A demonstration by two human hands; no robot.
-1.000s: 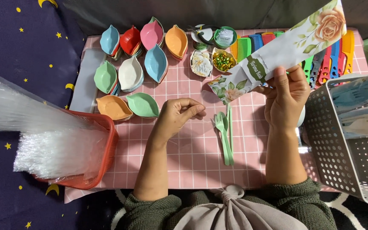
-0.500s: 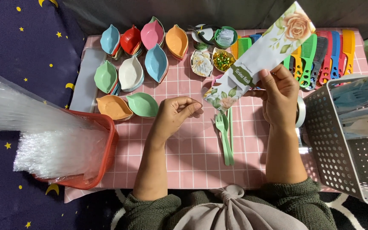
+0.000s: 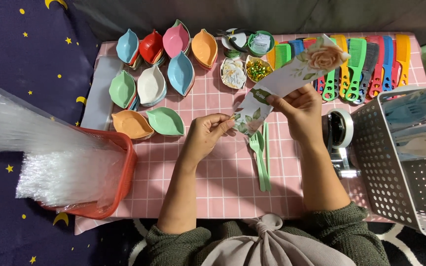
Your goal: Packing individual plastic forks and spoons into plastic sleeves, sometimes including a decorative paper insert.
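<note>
My right hand (image 3: 298,111) grips a long white card printed with flowers and leaves (image 3: 292,81), held slanted above the pink checked cloth (image 3: 213,172). My left hand (image 3: 208,133) pinches the card's lower end with fingertips. Just below the card, a pale green fork and a matching utensil (image 3: 261,157) lie side by side on the cloth.
Leaf-shaped dishes in several colours (image 3: 161,74) fill the back left. Coloured combs (image 3: 366,61) line the back right. Small bowls with glittery bits (image 3: 258,69) sit at the back centre. A tape dispenser (image 3: 340,138) and white perforated basket (image 3: 405,162) stand right; a red basket of clear bags (image 3: 70,172) left.
The card has swung down and left toward my left hand, which now pinches its lower end. My right hand has shifted slightly left along the card.
</note>
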